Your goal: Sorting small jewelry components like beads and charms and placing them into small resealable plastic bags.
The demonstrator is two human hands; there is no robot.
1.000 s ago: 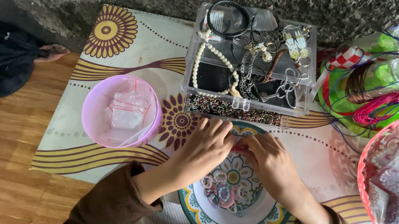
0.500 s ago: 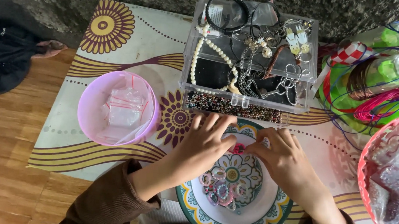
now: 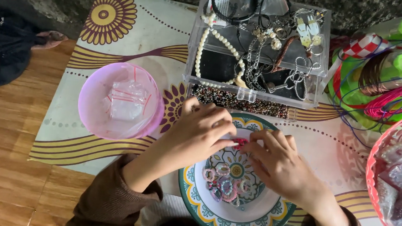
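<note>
Both hands have slid a bit toward the near edge of the table since half a second ago, and the fingers have closed in tighter, so the little red piece that was showing plainly between them is now mostly covered. Left hand (image 3: 199, 132) and right hand (image 3: 275, 163) are pinching that small red bead piece (image 3: 241, 142) together, fingertips meeting right over the far part of the patterned plate (image 3: 203, 210). Looks to me like the fiddly work on it is mid-way, not finished, since neither hand has let go.

Just below the fingers, in the plate's middle, sits a cluster of small beaded rings (image 3: 224, 185), pinkish and pale. The plate hangs at the table's near edge.

Moving outward: a clear plastic organiser box (image 3: 318, 88) sits by the far edge, with a strip of dark beads along its front and chains, a pearl string and black cords piled on top. A pink bowl (image 3: 90, 114) holding little clear bags is toward the left edge. At the right edge there's a red basket (image 3: 371, 177) and a green container with coloured cords (image 3: 386, 97).
</note>
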